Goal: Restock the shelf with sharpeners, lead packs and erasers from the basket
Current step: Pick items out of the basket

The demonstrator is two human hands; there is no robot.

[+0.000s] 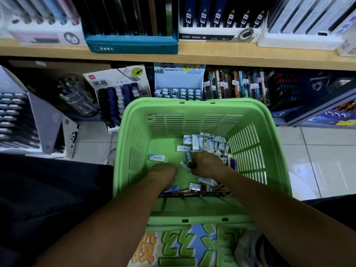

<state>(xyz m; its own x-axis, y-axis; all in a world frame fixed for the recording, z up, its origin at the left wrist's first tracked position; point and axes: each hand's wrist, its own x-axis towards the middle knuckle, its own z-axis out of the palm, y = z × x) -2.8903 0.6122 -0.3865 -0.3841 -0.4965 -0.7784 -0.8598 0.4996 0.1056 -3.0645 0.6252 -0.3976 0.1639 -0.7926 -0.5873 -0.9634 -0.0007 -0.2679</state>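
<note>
Both hands reached into the green basket [250, 112] at frame centre. The right hand [207, 163] had its fingers curled, pinching a small dark item [193, 166], probably to lift it for shelving. The left hand [163, 170] was fisted; its contents could not be determined. Boxed erasers [200, 143] lay heaped against the basket's far wall, one eraser [157, 157] lying apart.

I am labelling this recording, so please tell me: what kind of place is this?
Most likely a stationery shop. Display boxes of pencil leads stand on a wooden shelf, price-tagged pens hang below, and both hands reach into a green basket holding Campus erasers.
</note>
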